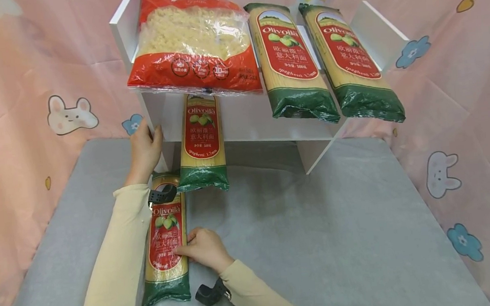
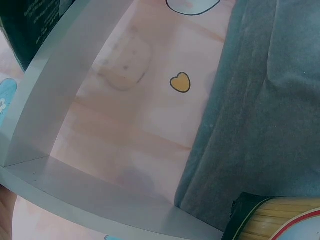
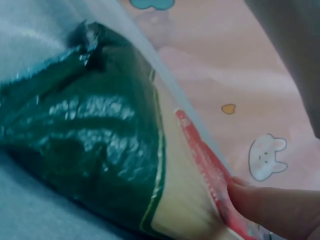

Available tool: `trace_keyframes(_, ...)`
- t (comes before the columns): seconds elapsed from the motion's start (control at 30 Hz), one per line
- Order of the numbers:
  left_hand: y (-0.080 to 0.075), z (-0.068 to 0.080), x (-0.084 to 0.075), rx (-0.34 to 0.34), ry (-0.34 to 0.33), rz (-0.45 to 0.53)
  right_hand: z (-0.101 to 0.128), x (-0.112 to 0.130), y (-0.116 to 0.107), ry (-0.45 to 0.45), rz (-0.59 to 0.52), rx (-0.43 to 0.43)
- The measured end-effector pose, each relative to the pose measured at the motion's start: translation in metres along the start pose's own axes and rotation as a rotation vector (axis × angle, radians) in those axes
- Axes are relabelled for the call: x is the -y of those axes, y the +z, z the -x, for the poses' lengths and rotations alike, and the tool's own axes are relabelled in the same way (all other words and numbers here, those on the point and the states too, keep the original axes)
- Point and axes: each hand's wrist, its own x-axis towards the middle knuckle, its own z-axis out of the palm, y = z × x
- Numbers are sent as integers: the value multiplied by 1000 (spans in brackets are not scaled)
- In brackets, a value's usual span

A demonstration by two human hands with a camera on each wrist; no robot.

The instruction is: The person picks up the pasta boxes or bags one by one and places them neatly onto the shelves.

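Note:
My left hand (image 1: 145,148) grips the left side panel of a white shelf (image 1: 251,117), thumb on the inner side. Below it, a green-ended spaghetti pack (image 1: 166,244) lies face up on the grey cloth, its upper end partly behind the left wrist. My right hand (image 1: 207,250) holds this pack by its right edge. In the right wrist view, the thumb (image 3: 275,207) presses on the red label near the pack's green end (image 3: 95,135). Another spaghetti pack (image 1: 202,137) sits in the shelf's lower space, its green end jutting out toward me.
On the shelf top lie a red bag of short pasta (image 1: 194,42) and two spaghetti packs (image 1: 291,62), their ends overhanging the front. A right support panel (image 1: 315,153) stands on the grey cloth (image 1: 341,241). Pink patterned curtain (image 1: 451,110) surrounds the table.

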Motion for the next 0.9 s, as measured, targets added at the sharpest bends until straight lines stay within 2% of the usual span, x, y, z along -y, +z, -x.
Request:
trace_keyframes(0.17, -1, -2, 0, -6, 3, 2, -5, 2, 3, -26, 128, -18)
trace_keyframes(0.27, -1, -2, 0, -16, 8, 2, -7, 3, 2, -58, 164, -12)
trace_keyframes(0.47, -1, -1, 2, -11, 4, -11, -8, 0, 4, -76, 78, 15)
trace_keyframes(0.63, 0, 0, 3, 4, -13, -16, -6, 0, 5, -98, 25, 3)
trace_keyframes(0.73, 0, 1, 3, 9, -17, -14, -3, 1, 3, -97, -67, 13)
trace_keyframes(0.9, 1, 0, 2, 2, 4, -6, 2, -2, -1, -19, -393, 61)
